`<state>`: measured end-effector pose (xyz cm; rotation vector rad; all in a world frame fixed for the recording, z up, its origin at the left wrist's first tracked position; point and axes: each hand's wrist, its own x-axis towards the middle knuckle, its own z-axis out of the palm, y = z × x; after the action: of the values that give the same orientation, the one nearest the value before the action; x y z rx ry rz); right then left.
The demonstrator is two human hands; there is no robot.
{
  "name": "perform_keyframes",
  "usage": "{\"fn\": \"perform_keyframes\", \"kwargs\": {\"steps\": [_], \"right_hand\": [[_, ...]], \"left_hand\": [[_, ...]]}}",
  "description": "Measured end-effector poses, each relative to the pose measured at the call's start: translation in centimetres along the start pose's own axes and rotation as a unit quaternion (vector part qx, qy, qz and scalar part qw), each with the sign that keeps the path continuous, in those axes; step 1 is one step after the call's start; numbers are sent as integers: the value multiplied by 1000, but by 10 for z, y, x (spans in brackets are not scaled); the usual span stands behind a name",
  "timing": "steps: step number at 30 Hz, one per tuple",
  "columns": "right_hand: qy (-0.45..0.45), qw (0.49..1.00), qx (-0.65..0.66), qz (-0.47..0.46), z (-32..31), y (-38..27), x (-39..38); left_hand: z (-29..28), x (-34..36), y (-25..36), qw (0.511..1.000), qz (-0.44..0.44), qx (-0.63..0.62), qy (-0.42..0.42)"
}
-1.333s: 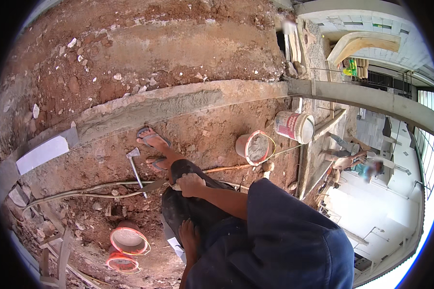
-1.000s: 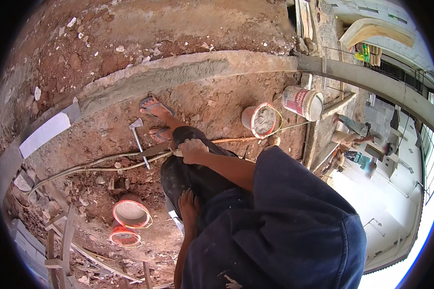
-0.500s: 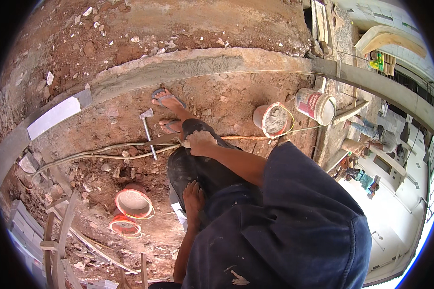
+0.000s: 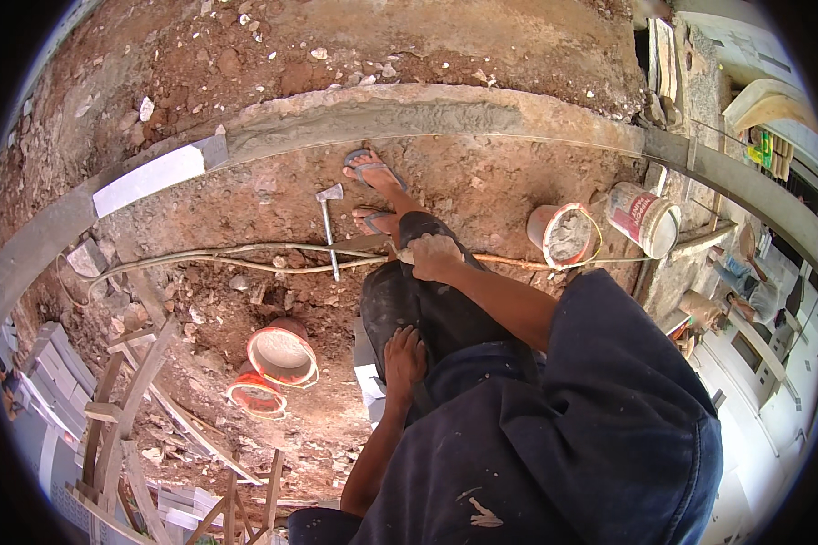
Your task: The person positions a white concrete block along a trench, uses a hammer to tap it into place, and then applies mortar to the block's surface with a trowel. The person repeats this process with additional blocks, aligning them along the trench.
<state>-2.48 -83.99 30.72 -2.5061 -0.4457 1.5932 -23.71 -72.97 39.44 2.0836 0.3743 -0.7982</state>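
A: What does the right grip (image 4: 434,259) have?

B: It is clenched round a trowel (image 4: 359,242), just above the person's legs, the thin, flat, dull blade pointing left over the soil (image 4: 482,191).

A: And the left grip (image 4: 404,359)?

B: Holding nothing. It rests with its fingers loosely spread on the dark, dusty cloth of the trousers (image 4: 386,304), nearer than the other.

A: What lies by the blade?

B: A hatchet (image 4: 328,218), down on the rough reddish soil: a slim, straight shaft with a wedge-shaped head at its far end. The blade's tip comes up to the shaft; whether they touch, I cannot tell.

A: Farther off?

B: A low wall (image 4: 582,125) runs left to right, with a coarse band of grey mortar (image 4: 382,120) spread along it. At its left sits a smooth white slab (image 4: 150,182).

A: Any buckets?

B: On the right, a round red bucket (image 4: 537,227) with lumpy grey fill stands beside a pale tub (image 4: 629,207). Near left, two red pails (image 4: 291,327) stand close together, by a rough wooden frame (image 4: 109,413).
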Motion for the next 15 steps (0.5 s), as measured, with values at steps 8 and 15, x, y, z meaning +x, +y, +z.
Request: {"fn": "perform_keyframes", "kwargs": {"steps": [8,15], "right_hand": [[-44,999,3,15,-8,-1,-1],[-49,999,3,-1,-7,1,-2]], "left_hand": [[3,0,-2,1000,-1,5,-3],[2,0,-2,1000,-4,-5,-12]]}}
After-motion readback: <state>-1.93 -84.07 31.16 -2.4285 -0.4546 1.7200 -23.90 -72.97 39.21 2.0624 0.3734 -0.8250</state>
